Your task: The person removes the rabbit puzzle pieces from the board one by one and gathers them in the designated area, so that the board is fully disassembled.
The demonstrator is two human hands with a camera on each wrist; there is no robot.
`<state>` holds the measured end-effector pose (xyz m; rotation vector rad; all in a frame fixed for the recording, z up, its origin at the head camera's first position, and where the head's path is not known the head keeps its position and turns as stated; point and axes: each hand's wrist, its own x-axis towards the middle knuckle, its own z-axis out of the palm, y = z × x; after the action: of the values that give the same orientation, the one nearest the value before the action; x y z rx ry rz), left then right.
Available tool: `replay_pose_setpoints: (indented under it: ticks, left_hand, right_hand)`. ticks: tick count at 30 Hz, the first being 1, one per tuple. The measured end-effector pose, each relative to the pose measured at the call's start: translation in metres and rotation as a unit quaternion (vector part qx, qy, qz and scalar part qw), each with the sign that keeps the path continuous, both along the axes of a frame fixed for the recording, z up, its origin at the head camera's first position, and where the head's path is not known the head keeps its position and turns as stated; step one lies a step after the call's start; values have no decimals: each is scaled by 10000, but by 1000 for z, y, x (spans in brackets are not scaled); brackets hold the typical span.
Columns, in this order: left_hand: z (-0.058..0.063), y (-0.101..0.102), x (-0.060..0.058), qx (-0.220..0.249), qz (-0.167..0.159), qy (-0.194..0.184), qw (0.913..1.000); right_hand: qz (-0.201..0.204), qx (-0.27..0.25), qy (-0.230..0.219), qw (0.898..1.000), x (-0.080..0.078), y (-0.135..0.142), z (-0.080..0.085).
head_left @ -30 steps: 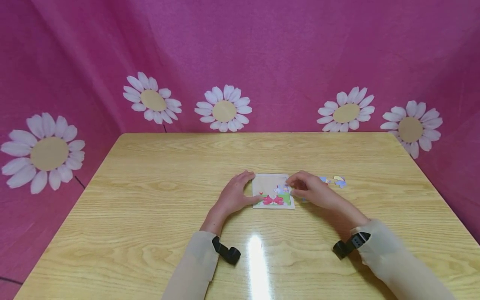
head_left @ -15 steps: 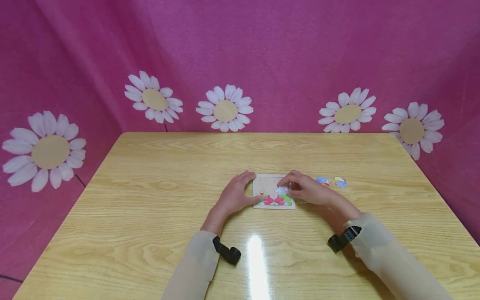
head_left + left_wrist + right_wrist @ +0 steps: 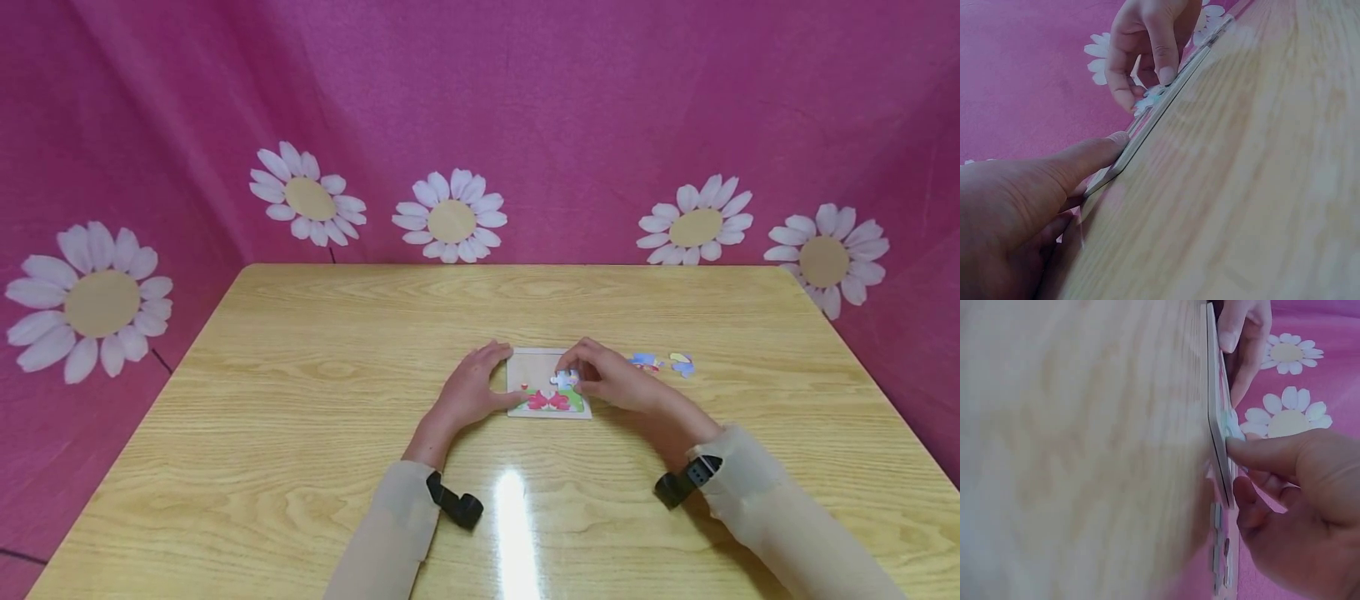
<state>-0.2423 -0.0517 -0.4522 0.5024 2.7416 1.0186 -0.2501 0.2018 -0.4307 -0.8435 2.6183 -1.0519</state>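
A small jigsaw tray [image 3: 549, 415] with a pale rim lies flat on the table. Red and green pieces [image 3: 547, 402] fill its front row; bare backing shows behind them. My left hand [image 3: 474, 383] holds the tray by its left side, thumb over the front-left part of the rim and fingers at the back-left corner. With thumb and fingertips, my right hand [image 3: 618, 379] pinches a light-blue puzzle piece [image 3: 564, 380] at the tray's right side, just behind the front row. In the right wrist view, the thumb [image 3: 1260, 453] partly covers that piece.
Loose blue puzzle pieces, one with red [image 3: 645, 362] and one with yellow [image 3: 681, 363], lie right of the tray, beyond my right hand. The wooden table [image 3: 337, 350] ends at a pink curtain [image 3: 570, 100] printed with daisies.
My right hand has moved a little left over the tray with the light-blue piece, then stayed nearly still there. My left hand keeps its place on the tray.
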Motion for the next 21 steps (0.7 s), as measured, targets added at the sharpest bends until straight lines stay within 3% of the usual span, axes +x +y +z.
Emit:
replay_pose_setpoints:
  ticks: [11, 21]
  left_hand:
    - [0, 0, 0, 8, -16, 18, 10000]
    - [1, 1, 0, 18, -9, -2, 10000]
  right_hand:
    - [-109, 80, 992, 9950, 7, -5, -3]
    - [-47, 270, 1363, 9903, 11, -9, 3]
